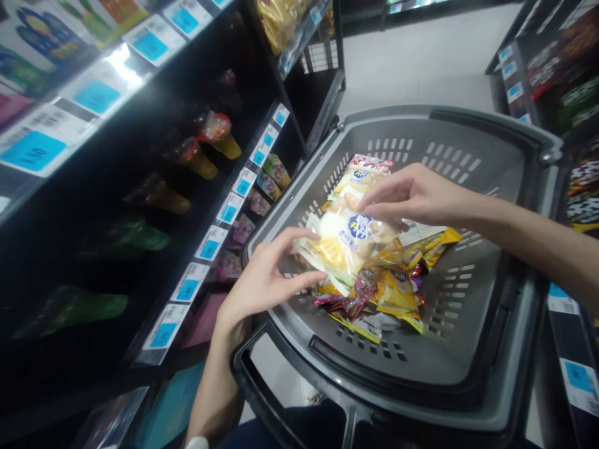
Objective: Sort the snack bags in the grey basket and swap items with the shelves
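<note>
Both hands hold 1 clear bag (344,240) of pale snacks just above a grey basket (468,128). The left hand (266,277) has its fingers clamped on the bag's near corner; the right hand (412,196) has its fingers clamped on the far edge. Loose packets (393,293) lie beneath. A shelf (154,199) with price tags (210,243) stands left.

Both hands hold a clear snack packet (349,240) over a grey shopping basket (468,349). The left hand (264,280) pinches the packet's near corner between thumb and fingers (299,236); the right hand (414,196) grips its far end from above. Beneath it in the basket lies a heap of yellow and red wrapped snacks (393,290). To the left, a dark shelf (116,187) carries jelly cups (218,134) behind blue price tags (229,209)
</note>
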The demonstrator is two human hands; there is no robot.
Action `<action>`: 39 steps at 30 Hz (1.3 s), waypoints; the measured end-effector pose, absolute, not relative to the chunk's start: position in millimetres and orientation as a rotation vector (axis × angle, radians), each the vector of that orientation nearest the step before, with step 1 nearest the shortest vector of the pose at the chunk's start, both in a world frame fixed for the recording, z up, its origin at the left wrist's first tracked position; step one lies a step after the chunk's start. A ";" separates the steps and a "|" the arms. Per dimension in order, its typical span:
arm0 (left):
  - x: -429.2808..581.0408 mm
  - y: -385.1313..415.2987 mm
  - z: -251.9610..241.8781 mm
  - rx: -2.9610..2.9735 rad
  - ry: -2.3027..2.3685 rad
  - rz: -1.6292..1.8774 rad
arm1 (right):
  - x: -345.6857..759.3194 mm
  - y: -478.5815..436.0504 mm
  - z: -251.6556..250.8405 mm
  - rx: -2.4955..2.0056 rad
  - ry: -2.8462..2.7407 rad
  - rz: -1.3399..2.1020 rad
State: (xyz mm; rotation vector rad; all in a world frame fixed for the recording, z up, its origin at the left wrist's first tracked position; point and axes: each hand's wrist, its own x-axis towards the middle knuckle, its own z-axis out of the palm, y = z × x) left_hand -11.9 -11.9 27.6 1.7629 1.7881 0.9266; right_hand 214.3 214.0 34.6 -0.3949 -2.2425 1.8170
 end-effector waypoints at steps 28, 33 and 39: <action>-11.8 -7.4 33.7 1.079 1.484 1.005 | 214.8 207.0 48.4 -0.405 -2.362 1.758; -11.3 -6.4 34.1 1.054 1.474 1.015 | 215.4 208.0 47.5 -0.408 -2.389 1.736; -11.1 -6.6 33.4 1.070 1.475 1.025 | 215.5 209.1 47.2 -0.407 -2.393 1.759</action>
